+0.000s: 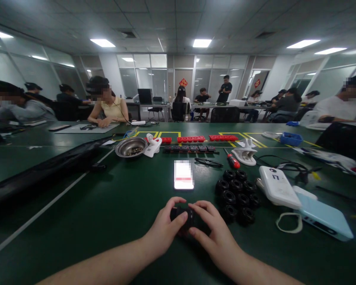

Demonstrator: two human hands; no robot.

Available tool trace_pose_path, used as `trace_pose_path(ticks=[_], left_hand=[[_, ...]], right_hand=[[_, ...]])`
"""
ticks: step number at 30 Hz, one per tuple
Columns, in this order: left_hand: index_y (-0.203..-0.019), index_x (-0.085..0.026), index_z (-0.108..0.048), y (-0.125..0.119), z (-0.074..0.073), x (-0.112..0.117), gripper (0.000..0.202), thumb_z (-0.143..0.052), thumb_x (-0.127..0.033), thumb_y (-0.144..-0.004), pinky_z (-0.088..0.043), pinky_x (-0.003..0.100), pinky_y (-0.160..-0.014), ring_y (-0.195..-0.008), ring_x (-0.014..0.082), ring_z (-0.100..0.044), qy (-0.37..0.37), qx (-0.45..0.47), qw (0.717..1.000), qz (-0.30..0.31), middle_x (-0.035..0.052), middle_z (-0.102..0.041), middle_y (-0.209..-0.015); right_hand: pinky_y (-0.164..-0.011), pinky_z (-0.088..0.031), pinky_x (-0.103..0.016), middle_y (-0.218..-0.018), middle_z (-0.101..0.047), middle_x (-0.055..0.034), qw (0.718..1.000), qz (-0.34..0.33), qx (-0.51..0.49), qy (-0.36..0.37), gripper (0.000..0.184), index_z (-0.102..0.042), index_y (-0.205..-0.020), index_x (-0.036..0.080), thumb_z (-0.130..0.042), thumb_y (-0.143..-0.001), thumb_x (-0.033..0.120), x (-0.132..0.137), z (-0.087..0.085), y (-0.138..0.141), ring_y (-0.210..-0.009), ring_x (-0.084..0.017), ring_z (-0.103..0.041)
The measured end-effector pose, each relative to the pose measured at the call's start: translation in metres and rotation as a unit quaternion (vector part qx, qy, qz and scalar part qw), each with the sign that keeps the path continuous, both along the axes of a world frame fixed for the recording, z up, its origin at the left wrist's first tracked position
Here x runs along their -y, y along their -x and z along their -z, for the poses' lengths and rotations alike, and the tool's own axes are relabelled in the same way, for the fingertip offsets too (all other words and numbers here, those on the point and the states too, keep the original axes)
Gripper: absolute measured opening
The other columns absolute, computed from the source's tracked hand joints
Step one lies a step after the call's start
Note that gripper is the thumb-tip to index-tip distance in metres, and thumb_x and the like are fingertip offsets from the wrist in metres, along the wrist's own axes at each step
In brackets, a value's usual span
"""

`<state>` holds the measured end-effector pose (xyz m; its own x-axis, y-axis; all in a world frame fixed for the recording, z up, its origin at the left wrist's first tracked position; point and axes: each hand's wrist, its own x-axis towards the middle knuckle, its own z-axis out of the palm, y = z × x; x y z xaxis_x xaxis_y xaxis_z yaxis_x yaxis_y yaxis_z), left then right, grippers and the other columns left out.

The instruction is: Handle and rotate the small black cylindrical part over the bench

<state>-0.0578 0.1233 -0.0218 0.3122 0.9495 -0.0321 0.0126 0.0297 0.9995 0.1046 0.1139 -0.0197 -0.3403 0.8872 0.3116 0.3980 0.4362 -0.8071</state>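
Green bench (106, 237), people at work along its far side and deeper in the room. Black part (190, 218) lies between the two hands, close to the wearer, short of the lit phone (184, 175). Left hand (165, 222) is the nearer: fingers curled round the part's left side, thumb across it. Right hand (216, 227) arched at the right side, index tip at the far edge, thumb tip at the near; firm contact can't be told. Long axis unclear, mostly covered. Black rings (235, 185) clustered beyond the right hand, to its right.
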Motion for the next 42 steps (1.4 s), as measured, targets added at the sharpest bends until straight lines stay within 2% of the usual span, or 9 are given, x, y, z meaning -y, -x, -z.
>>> trace_pose_path(ticks=[5, 7, 11, 15, 22, 26, 30, 35, 42], left_hand=[[-0.106, -0.021, -0.034, -0.0011, 0.0013, 0.0012, 0.036, -0.048, -0.033, -0.075, -0.043, 0.024, -0.054, -0.063, 0.0118, -0.051, -0.004, 0.028, 0.999, -0.015, 0.0006, -0.045, -0.083], [-0.108, -0.022, -0.031, -0.0016, 0.0028, 0.0017, 0.040, -0.050, -0.030, -0.074, -0.044, 0.024, -0.055, -0.064, 0.0116, -0.051, -0.013, 0.034, 0.999, -0.028, 0.0003, -0.044, -0.085], [-0.110, -0.022, -0.030, -0.0013, 0.0044, 0.0003, 0.039, -0.047, -0.030, -0.075, -0.044, 0.025, -0.054, -0.062, 0.0114, -0.052, -0.003, 0.031, 0.999, -0.027, 0.0005, -0.044, -0.086], [-0.108, -0.021, -0.033, -0.0001, 0.0007, -0.0012, 0.038, -0.043, -0.039, -0.077, -0.045, 0.026, -0.053, -0.060, 0.0120, -0.054, 0.017, 0.004, 0.999, -0.032, 0.0006, -0.047, -0.082], [-0.108, -0.020, -0.032, -0.0008, -0.0009, 0.0001, 0.037, -0.042, -0.039, -0.078, -0.042, 0.023, -0.047, -0.051, 0.0100, -0.052, 0.038, 0.027, 0.999, -0.021, -0.0013, -0.049, -0.074], [-0.109, -0.022, -0.032, -0.0003, 0.0009, 0.0024, 0.036, -0.045, -0.033, -0.077, -0.043, 0.024, -0.051, -0.058, 0.0095, -0.052, 0.019, 0.039, 0.998, -0.039, 0.0001, -0.045, -0.084], [-0.110, -0.022, -0.030, 0.0004, 0.0031, 0.0020, 0.040, -0.048, -0.028, -0.075, -0.043, 0.024, -0.054, -0.062, 0.0111, -0.053, -0.005, 0.054, 0.998, -0.012, 0.0002, -0.046, -0.085], [-0.109, -0.021, -0.033, 0.0006, 0.0032, -0.0002, 0.036, -0.044, -0.036, -0.077, -0.043, 0.026, -0.054, -0.063, 0.0133, -0.055, 0.014, 0.045, 0.999, -0.018, 0.0013, -0.048, -0.084], [-0.106, -0.020, -0.034, 0.0004, 0.0007, 0.0012, 0.037, -0.046, -0.036, -0.076, -0.045, 0.026, -0.055, -0.065, 0.0135, -0.052, 0.017, 0.041, 0.999, -0.022, 0.0009, -0.046, -0.082]], right_hand=[[-0.087, -0.037, -0.034, -0.105, -0.047, -0.0061, 0.999, -0.003, -0.027, 0.030, 0.032, -0.050, -0.109, 0.022, -0.050, -0.078, 0.031, -0.0037, -0.0008, -0.0009, -0.099, -0.020, -0.045], [-0.082, -0.040, -0.033, -0.097, -0.051, -0.0056, 0.999, 0.011, -0.037, 0.034, 0.024, -0.053, -0.099, 0.020, -0.046, -0.080, 0.033, -0.0050, -0.0005, -0.0004, -0.092, -0.019, -0.048], [-0.072, -0.042, -0.031, -0.081, -0.053, -0.0034, 0.999, 0.021, -0.008, 0.030, 0.015, -0.054, -0.075, 0.017, -0.050, -0.078, 0.031, -0.0063, 0.0001, 0.0017, -0.079, -0.018, -0.050], [-0.075, -0.041, -0.031, -0.086, -0.052, -0.0041, 1.000, 0.008, 0.003, 0.024, 0.009, -0.056, -0.082, 0.017, -0.054, -0.075, 0.024, -0.0045, -0.0010, 0.0029, -0.083, -0.018, -0.050], [-0.079, -0.041, -0.031, -0.094, -0.051, -0.0053, 1.000, 0.008, -0.015, 0.005, 0.020, -0.057, -0.093, 0.019, -0.056, -0.074, 0.024, -0.0020, -0.0044, 0.0017, -0.089, -0.019, -0.049], [-0.073, -0.041, -0.030, -0.084, -0.052, -0.0041, 0.999, 0.021, -0.021, 0.013, 0.018, -0.057, -0.081, 0.017, -0.046, -0.081, 0.031, -0.0036, -0.0054, 0.0008, -0.082, -0.017, -0.051], [-0.064, -0.041, -0.028, -0.072, -0.053, -0.0022, 0.999, 0.026, 0.006, 0.030, 0.020, -0.055, -0.070, 0.016, -0.048, -0.080, 0.032, -0.0051, -0.0041, 0.0006, -0.070, -0.016, -0.051], [-0.066, -0.042, -0.028, -0.081, -0.055, -0.0034, 1.000, 0.010, 0.000, 0.025, 0.009, -0.057, -0.081, 0.017, -0.051, -0.077, 0.023, -0.0030, -0.0019, 0.0017, -0.076, -0.016, -0.051], [-0.072, -0.044, -0.029, -0.097, -0.053, -0.0055, 1.000, -0.002, -0.006, -0.005, 0.024, -0.053, -0.101, 0.020, -0.051, -0.077, 0.021, 0.0009, -0.0037, 0.0022, -0.087, -0.018, -0.051]])
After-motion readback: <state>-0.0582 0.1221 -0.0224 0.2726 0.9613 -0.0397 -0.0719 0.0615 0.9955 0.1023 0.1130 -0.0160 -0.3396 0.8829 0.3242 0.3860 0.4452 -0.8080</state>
